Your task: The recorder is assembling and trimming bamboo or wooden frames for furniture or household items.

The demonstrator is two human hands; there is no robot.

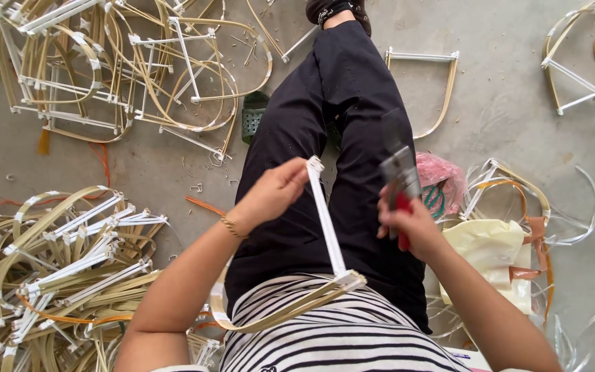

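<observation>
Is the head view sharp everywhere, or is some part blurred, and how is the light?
In the head view the light is soft and even, with faint shadows on the grey concrete floor. The red-handled metal pliers in the right hand look motion-blurred at the tip. The left hand and the white-taped bamboo strip frame are sharp. Frames near the edges look bent by the wide lens.

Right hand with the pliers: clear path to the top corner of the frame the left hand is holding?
Probably yes. The right hand holds the pliers beside the white bar of the frame, with only open space between. The left hand pinches that corner, so its fingers crowd it.
</observation>
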